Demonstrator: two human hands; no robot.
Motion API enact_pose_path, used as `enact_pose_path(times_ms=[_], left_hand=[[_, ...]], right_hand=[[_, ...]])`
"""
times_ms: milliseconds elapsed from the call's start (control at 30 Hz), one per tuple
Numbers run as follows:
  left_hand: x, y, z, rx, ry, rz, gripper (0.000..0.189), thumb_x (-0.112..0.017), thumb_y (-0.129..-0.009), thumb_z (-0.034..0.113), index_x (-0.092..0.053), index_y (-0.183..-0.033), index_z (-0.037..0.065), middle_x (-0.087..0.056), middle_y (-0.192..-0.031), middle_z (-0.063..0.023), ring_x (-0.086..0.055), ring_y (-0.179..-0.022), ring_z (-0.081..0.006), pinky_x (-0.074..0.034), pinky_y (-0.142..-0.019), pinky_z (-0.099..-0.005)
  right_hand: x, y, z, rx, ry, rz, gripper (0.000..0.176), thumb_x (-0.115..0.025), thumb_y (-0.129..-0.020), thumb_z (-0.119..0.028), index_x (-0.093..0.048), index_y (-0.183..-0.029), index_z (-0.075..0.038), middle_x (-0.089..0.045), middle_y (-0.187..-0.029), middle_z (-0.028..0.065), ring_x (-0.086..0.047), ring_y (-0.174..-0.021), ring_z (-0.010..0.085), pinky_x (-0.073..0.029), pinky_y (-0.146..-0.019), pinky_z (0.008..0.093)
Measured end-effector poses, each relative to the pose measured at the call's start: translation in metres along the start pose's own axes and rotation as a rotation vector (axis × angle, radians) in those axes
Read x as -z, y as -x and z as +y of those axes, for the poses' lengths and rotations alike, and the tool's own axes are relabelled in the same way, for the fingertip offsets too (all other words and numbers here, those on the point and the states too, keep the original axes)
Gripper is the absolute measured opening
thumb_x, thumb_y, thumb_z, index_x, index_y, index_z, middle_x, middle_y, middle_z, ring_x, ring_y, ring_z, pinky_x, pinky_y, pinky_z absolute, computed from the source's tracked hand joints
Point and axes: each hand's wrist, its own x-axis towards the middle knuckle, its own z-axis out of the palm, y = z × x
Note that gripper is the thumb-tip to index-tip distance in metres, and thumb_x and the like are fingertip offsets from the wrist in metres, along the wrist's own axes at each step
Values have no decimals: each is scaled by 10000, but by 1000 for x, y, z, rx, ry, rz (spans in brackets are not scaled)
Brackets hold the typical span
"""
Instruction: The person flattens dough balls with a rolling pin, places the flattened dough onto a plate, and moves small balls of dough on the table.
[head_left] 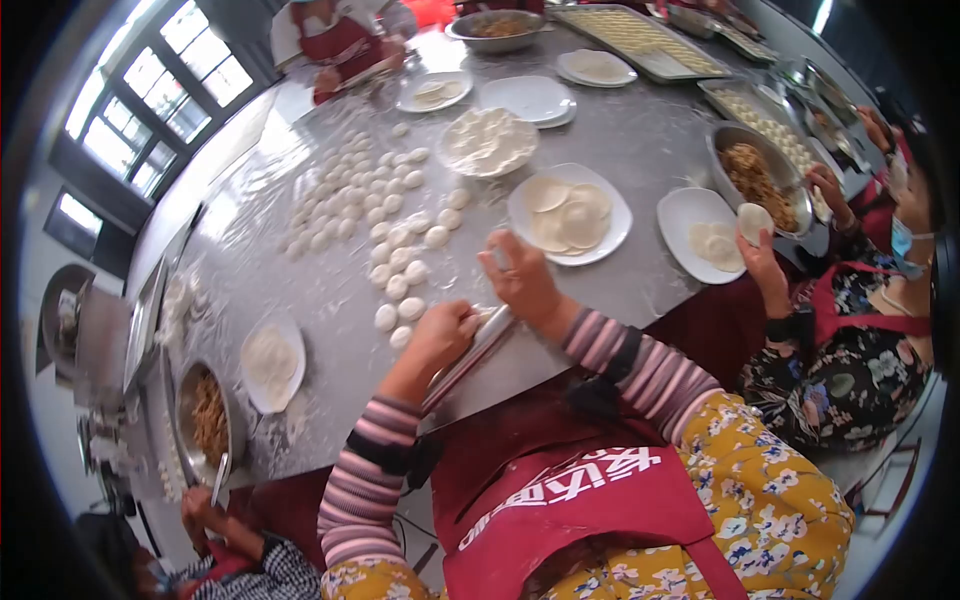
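Note:
Closed fingers of my left hand [445, 335] pinch the edge of a small dough wrapper [484, 314], mostly hidden behind the hand and a rolling pin. The pale rolling pin [492, 332] lies slanted near the table's front edge, between my two forearms. My right hand [524, 282] is over the pin's upper end, slightly blurred, with thumb and fingers apart. Just left of my hands are several round dough pieces [398, 287]. Beyond my right hand, a white plate [618, 222] holds flat wrappers [568, 215].
A bowl of flour [488, 141] and plates stand farther back. Filling bowls are at right [757, 175] and lower left [208, 420]. A co-worker's hand [765, 265] holds a wrapper at right. Another co-worker's hands [203, 512] are at lower left; a person [340, 45] works opposite.

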Motion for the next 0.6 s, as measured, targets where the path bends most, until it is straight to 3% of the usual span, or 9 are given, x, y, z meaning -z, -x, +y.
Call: enact_pose_path(times_ms=[133, 200, 233, 367, 433, 500, 600], left_hand=[[9, 16, -1, 47, 26, -96, 146, -608, -823, 118, -598, -813, -27, -599, -656, -116, -563, -611, -167, -457, -589, -350], [8, 25, -5, 143, 362, -105, 120, -600, -809, 88, -570, -817, -28, -581, -650, -108, -558, -605, -161, -453, -577, -338], [8, 25, -6, 150, 365, -101, 120, -600, -809, 88, -570, -817, -28, -581, -650, -108, -558, -605, -161, -453, -577, -338], [8, 11, 12, 55, 72, -129, 131, -571, -826, 95, -570, -835, -35, -590, -677, -136, -589, -661, -185, -462, -611, -346], [1, 0, 8, 15, 20, 24, 155, -565, -830, 112, -591, -849, -39, -604, -698, -173, -594, -675, -222, -460, -632, -365], [1, -1, 3, 29, 77, 20, 180, -588, -813, 130, -606, -859, -43, -613, -723, -201, -592, -664, -251, -461, -634, -379], [9, 13, 5, 61, 44, -92, 174, -617, -768, 121, -585, -827, -40, -575, -667, -166, -586, -639, -229, -458, -608, -370]], right_hand=[[38, 29, -15, -43, 30, 5, 190, -668, -796, -37, -520, -915, -37, -565, -723, 176, -567, -631, 378, -451, -551, 405], [52, 45, -25, -102, -7, 20, 198, -675, -791, -36, -518, -912, -37, -558, -704, 165, -558, -601, 372, -448, -538, 403], [54, 50, -27, -179, -28, -5, 198, -674, -791, -37, -517, -911, -39, -560, -707, 166, -558, -600, 375, -447, -538, 402], [14, 6, -6, -53, 17, 35, 198, -672, -792, -34, -517, -914, -45, -567, -714, 168, -561, -612, 380, -441, -536, 400], [-5, -6, 2, 8, -1, 26, 200, -668, -792, -30, -516, -920, -50, -567, -717, 178, -562, -624, 386, -432, -533, 404], [2, 1, 2, -12, 8, 12, 196, -669, -794, -32, -518, -918, -43, -566, -715, 177, -565, -627, 379, -436, -540, 405], [40, 33, -18, -34, 33, 35, 193, -672, -795, -40, -523, -917, -31, -567, -710, 170, -568, -613, 368, -444, -539, 399]])
